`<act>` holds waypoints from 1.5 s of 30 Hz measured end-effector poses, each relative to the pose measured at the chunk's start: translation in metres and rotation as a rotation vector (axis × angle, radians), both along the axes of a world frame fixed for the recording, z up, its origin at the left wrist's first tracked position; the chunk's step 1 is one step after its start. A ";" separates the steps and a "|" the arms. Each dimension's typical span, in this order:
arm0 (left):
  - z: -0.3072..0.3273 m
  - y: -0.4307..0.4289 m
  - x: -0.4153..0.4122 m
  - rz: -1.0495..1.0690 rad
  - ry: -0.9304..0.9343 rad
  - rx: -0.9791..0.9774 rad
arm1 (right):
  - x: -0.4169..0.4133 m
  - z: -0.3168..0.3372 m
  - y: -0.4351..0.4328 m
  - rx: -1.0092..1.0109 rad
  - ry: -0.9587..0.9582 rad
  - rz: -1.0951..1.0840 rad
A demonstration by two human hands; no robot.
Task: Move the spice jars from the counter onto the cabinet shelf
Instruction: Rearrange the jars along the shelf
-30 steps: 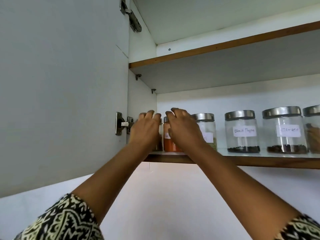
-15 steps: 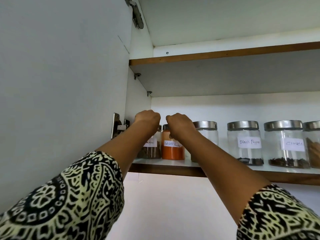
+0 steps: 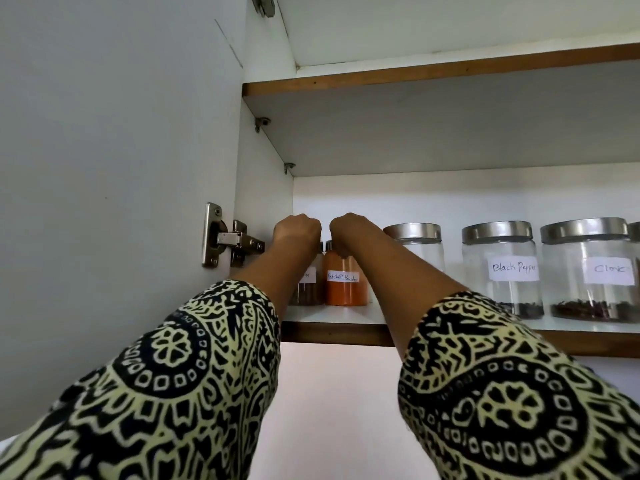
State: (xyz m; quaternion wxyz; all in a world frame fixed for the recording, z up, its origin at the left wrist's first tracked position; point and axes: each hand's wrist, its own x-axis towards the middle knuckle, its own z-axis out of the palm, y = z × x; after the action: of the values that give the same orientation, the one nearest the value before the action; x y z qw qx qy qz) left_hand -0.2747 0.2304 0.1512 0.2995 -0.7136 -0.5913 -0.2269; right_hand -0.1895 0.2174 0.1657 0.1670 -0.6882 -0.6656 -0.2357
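We take the small clear orange powder jar [image 3: 346,289], its white strip reading Red chilli Powder, as our marker. It stands upright on the white cabinet shelf [image 3: 332,332] with the brown wooden front edge, set back from that edge. Close against its left side, touching or not we cannot tell, stands a matching dark spice jar [image 3: 308,289], half hidden by the left forearm. The right hand [image 3: 346,233] sits on top of the marker jar with fingers curled down around its lid. The left hand [image 3: 298,230] is bunched the same way over the dark jar's lid, though its fingertips lie behind the knuckles. A second ago both hands wrapped the fronts of these jars with fingers raised, and the labels were covered. Now the hands have ridden up to the lids, both patterned yellow-and-black sleeves reach further in, and the marker jar's label reads plainly. We judge from this that the two jars have been pushed back and set down, so what remains for them is only to let go. To the right of the marker a round clear glass jar with a brushed steel lid [image 3: 415,237] stands behind the right forearm. Further right come the like jars marked Black Pepper [image 3: 502,271] and Cloves [image 3: 588,271]. Left of the marker, past the dark jar, the metal door hinge [image 3: 232,239] holds the open white cabinet door [image 3: 104,168]. The counter is out of view, so we cannot say whether more jars wait there.
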 end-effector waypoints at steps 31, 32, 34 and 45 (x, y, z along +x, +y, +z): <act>-0.011 0.041 -0.002 -0.096 -0.133 -0.127 | -0.007 -0.014 0.011 0.082 0.115 0.045; -0.009 0.037 -0.003 -0.123 -0.166 -0.127 | -0.010 -0.010 0.002 0.094 0.090 0.059; -0.003 0.020 -0.002 -0.178 -0.220 -0.087 | -0.018 -0.001 -0.021 0.072 0.057 0.102; 0.019 -0.095 0.040 -0.652 -0.014 -0.078 | 0.082 0.038 -0.151 0.121 -0.170 -0.080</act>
State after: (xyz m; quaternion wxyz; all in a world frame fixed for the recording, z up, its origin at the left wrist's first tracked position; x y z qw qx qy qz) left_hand -0.2351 0.1358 0.1706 0.1794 -0.8748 -0.3420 -0.2926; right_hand -0.1075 0.0669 0.2042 0.1418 -0.6804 -0.6338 -0.3395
